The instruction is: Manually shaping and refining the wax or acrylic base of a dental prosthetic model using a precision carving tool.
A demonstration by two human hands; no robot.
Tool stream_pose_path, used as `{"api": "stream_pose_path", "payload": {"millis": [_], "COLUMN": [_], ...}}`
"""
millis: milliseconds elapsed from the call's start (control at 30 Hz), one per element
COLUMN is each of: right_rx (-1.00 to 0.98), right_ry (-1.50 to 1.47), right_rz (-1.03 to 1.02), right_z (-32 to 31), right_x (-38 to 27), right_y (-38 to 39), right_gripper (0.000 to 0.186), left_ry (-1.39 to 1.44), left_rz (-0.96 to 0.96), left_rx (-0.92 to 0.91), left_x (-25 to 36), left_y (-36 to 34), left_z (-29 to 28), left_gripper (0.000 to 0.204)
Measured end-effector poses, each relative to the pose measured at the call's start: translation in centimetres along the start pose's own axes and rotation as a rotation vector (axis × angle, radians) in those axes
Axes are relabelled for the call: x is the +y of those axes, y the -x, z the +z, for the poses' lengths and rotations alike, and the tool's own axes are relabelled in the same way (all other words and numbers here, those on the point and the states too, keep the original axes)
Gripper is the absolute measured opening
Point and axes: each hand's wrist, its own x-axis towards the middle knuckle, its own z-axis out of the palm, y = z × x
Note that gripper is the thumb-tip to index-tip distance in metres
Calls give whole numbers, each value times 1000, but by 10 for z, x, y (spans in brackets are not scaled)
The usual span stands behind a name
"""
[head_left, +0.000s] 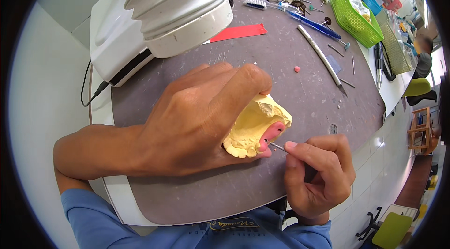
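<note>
My left hand is closed around a yellow plaster dental model with a row of teeth along its near side. Pink material covers part of the model's right side, with two small dark spots in it. Between the thumb and fingers of my right hand is a thin metal pin-like tool, its tip at the pink material near the lower dark spot. The fingers of my right hand hide the rest of that tool.
A white ribbed suction hose overhangs the mat at upper left. Beyond the model lie a craft knife, a red strip, a toothbrush and several rotary burs. A green basket stands at far right, near a handpiece.
</note>
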Motion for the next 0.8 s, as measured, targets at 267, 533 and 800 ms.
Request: {"api": "stream_pose_path", "payload": {"millis": [267, 533, 800], "right_rx": [-31, -8, -3], "right_ry": [28, 26, 23], "right_rz": [-14, 16, 0], "right_z": [-2, 0, 1], "right_x": [-1, -5, -2], "right_y": [-1, -1, 1], "right_gripper": [36, 35, 33], "left_ry": [-1, 15, 50], "left_rz": [15, 1, -24], "left_rx": [12, 4, -7], "left_x": [-1, 0, -1], "left_y": [0, -1, 0], "left_z": [1, -1, -1], "left_gripper": [66, 66, 67]}}
